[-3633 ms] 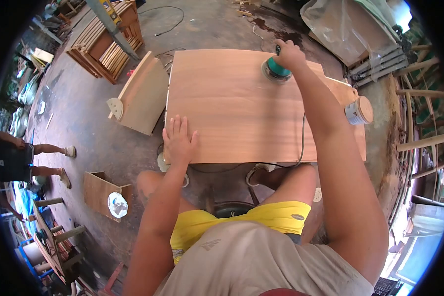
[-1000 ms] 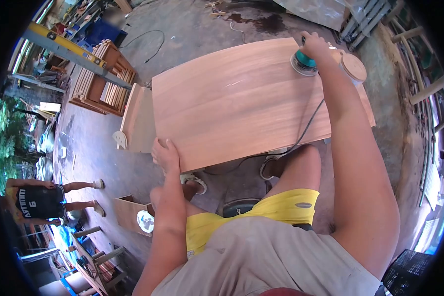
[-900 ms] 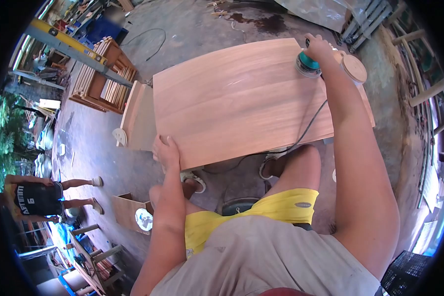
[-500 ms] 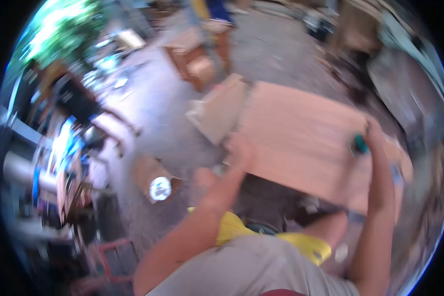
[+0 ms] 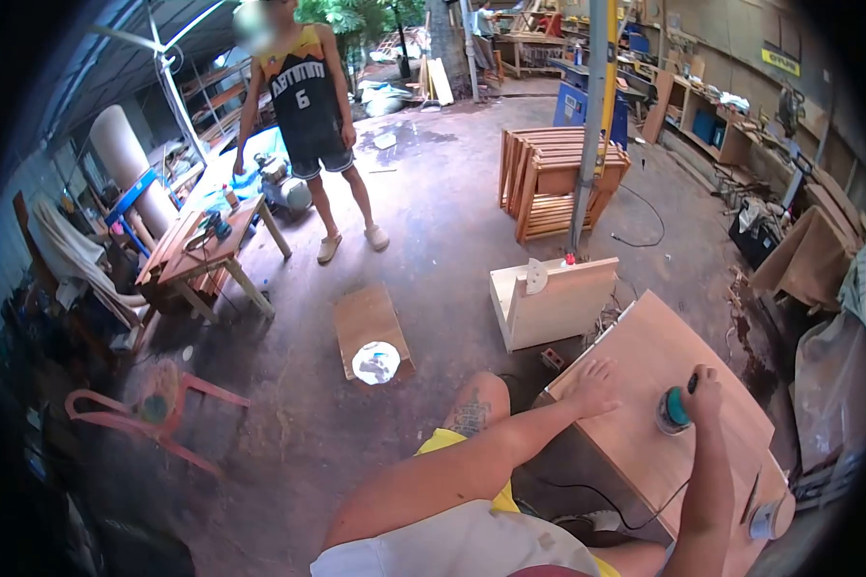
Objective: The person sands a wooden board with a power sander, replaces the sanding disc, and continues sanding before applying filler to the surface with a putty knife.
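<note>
A large reddish-brown wooden panel point(image 5: 645, 462) lies across the lower right, at a slant in front of my lap. My left hand point(image 5: 595, 388) rests flat on it near its left edge, fingers spread, holding nothing. My right hand point(image 5: 704, 396) is wrapped round the black handle of a teal electric sander point(image 5: 675, 411). The sander's round base sits on the panel, with part of the handle hidden by my fingers. A round tin point(image 5: 768, 520) and a thin dark stick point(image 5: 751, 495) lie near the panel's lower right corner.
A pale wooden box piece point(image 5: 558, 308) stands behind the panel, near a grey post point(image 5: 587, 173) and stacked wooden frames point(image 5: 558, 178). A person point(image 5: 303, 115) stands by a low table point(image 5: 216, 255). A red chair point(image 5: 164, 413) and a brown board point(image 5: 370, 327) are leftward. A black cord point(image 5: 635, 526) hangs below.
My view has swung left and up, so the panel now sits lower right and the standing person shows more fully. My right hand keeps hold of the sander; the left stays on the panel.
</note>
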Demonstrator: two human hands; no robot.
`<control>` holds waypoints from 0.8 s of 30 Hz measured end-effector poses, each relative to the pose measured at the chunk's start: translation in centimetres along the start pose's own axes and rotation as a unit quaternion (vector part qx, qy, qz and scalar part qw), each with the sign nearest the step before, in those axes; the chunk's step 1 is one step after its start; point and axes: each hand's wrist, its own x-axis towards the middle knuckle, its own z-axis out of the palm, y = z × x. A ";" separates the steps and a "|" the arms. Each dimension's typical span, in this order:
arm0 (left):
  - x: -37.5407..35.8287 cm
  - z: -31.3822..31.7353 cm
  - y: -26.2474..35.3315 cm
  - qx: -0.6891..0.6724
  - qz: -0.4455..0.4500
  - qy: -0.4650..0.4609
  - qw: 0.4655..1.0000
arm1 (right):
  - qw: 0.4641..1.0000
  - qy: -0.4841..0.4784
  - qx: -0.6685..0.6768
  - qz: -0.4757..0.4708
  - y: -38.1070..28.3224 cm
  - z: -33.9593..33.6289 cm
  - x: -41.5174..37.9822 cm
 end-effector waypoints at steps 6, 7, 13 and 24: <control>-1.4 -1.5 1.7 -0.102 0.007 0.008 0.995 | 0.997 -0.027 0.027 -0.060 -8.5 0.1 -0.1; -1.6 -1.6 2.1 -0.106 0.000 0.014 0.994 | 0.997 -0.037 0.023 -0.061 -9.8 -0.4 -0.5; -2.2 -2.0 4.4 -0.188 -0.069 0.046 0.979 | 0.994 -0.042 0.040 -0.097 -13.7 -0.3 -2.6; -3.7 -1.7 6.5 -0.250 -0.061 0.107 0.960 | 0.993 -0.052 0.034 -0.101 -14.6 -0.8 -5.7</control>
